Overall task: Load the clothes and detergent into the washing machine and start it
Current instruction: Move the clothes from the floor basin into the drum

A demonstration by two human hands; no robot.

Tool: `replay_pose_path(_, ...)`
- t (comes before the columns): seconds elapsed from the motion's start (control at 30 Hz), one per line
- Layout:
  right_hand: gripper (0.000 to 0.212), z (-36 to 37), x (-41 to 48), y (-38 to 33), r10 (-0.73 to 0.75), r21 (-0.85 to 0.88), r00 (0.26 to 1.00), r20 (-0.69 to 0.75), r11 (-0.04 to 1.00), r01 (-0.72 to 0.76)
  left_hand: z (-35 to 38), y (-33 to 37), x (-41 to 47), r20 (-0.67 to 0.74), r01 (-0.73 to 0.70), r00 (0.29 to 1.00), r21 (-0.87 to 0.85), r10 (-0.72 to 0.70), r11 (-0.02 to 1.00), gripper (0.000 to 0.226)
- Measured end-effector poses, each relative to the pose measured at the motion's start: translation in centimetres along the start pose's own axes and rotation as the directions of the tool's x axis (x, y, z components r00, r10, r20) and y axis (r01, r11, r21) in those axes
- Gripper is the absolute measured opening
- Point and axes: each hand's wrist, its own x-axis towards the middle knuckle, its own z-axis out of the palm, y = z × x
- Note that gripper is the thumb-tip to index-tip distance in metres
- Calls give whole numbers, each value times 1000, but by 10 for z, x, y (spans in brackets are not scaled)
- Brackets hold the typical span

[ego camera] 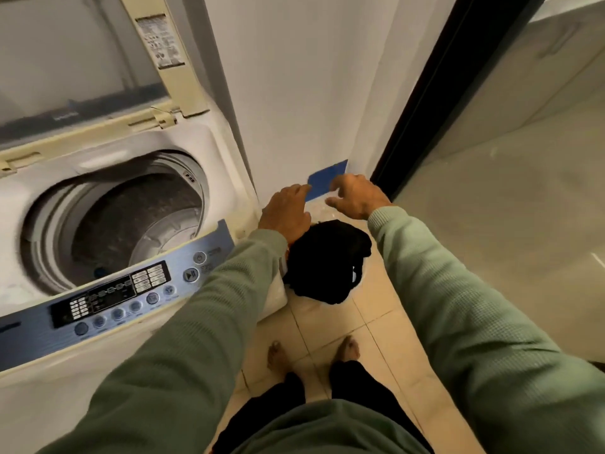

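Plainly, the job was at its very start. The washing machine [216, 149] stood with its lid [82, 60] raised against the wall, so the opening was ready. The drum [131, 224] showed bare metal and what looked like the agitator at the bottom, with no garment visible inside, though motion blur softened the view.

The clothes [327, 260], a dark bundle, lay on the tiled floor [376, 319] just beside the machine's right front corner, touching or nearly touching its side. Both hands were stretched out above and slightly beyond that bundle. The left hand [286, 213] hovered over its near edge and the right hand [357, 196] was a little further out. Their fingers were loose and spread, grasping nothing. A blue patch [327, 178] sat low on the wall behind them.

No detergent bottle or box was anywhere in view, so I could not tell where it was kept. The control panel [114, 296] and its start button [191, 275] looked untouched, though the display was too blurred to read.

By my reckoning nearly everything remained: picking up the clothes, dropping them in the drum, adding detergent, closing the lid and starting the cycle.
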Motion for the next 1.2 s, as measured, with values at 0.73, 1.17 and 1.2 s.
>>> replay_pose_path(0.73,56,234,51,162,53,170,933,356,978,-120,240,-67,35,315,166,934,33,-168,986,59)
replay_pose_path(1.17,80,290,120,197,181,-56,935,306,984,-172,308,-99,65,295,191,942,-75,-162,979,68)
replay_pose_path(1.2,73,294,119,201,195,-63,934,301,981,-184,312,-99,66,296,188,942,-70,-160,980,68)
